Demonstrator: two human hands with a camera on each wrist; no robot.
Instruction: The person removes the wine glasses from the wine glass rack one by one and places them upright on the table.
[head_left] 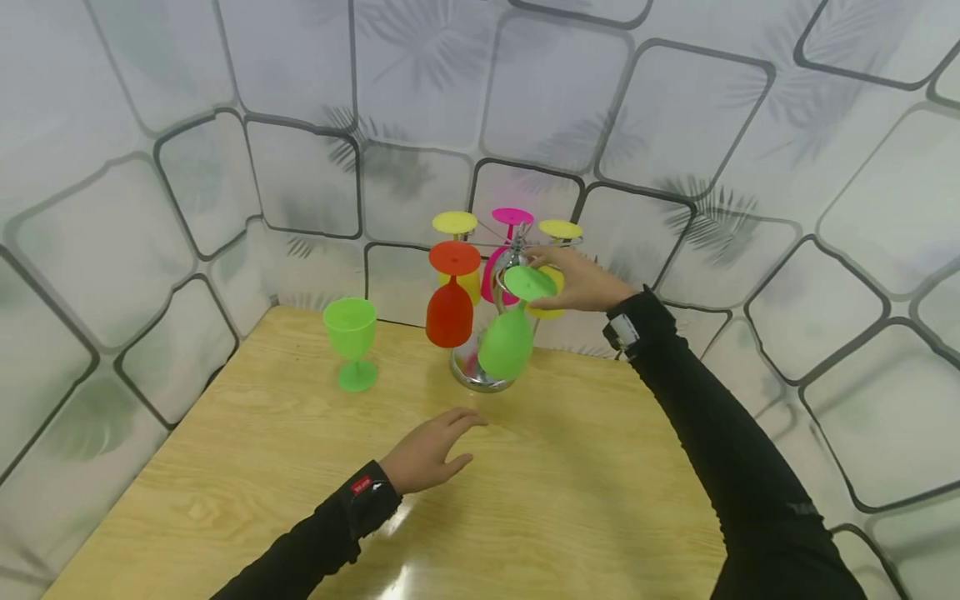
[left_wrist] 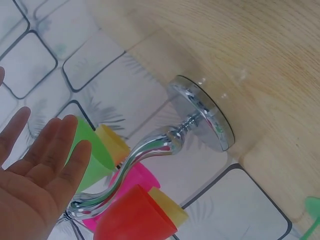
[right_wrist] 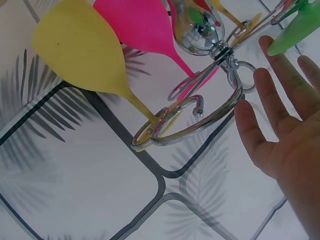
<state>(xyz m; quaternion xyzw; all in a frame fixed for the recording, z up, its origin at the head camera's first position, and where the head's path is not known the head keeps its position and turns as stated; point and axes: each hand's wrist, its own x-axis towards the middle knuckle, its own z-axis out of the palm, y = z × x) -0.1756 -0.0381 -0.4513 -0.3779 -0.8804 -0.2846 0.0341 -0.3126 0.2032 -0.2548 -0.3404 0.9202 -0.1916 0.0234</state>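
My right hand (head_left: 573, 279) is at the upper right of a chrome goblet rack (head_left: 495, 383), thumb and fingers around the foot of an upside-down green goblet (head_left: 507, 343). In the right wrist view its fingers are fairly straight and spread, the green foot (right_wrist: 297, 27) overlapping a fingertip; the thumb is hidden there. Over the table in front of the rack, my left hand (head_left: 431, 450) holds nothing, fingers loosely extended. A red goblet (head_left: 450, 317), a pink goblet (head_left: 513, 217) and two yellow goblets (right_wrist: 82, 47) hang upside down on the rack.
Another green goblet (head_left: 350, 329) stands upright on the wooden table (head_left: 225, 450), left of the rack. The patterned wall (head_left: 420, 192) rises close behind the rack and along both sides. Curved metal loops (right_wrist: 200, 125) stick out from the rack's top.
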